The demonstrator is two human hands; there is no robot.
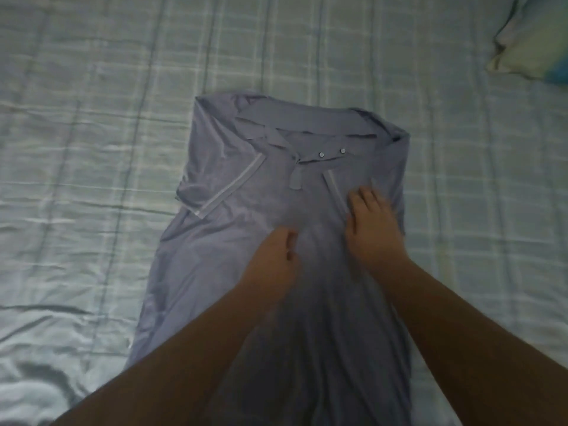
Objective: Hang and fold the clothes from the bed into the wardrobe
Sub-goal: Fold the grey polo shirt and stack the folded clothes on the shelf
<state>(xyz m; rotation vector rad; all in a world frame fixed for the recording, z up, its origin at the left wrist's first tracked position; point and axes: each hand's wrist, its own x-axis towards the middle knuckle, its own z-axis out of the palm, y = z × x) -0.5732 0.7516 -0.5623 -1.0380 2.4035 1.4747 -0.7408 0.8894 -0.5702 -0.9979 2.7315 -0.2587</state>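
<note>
Pressing flat with straight fingers, your right hand (368, 222) rests on the grey-blue short-sleeved polo shirt (307, 216), which is spread on the pale green checked bed sheet (92, 118), collar toward 12 o'clock. Your left hand (273, 256), apart at the right's 8 o'clock, curls on the cloth; whether it pinches cannot be told.

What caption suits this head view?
Right hand flat, left hand loosely curled, over a grey polo shirt with sleeves folded in, on the bed.

We see two bare forearms ending in bare hands, left hand (270, 259) and right hand (372, 229), both over the grey shirt (215, 272). Finer detail is blurred.
</note>
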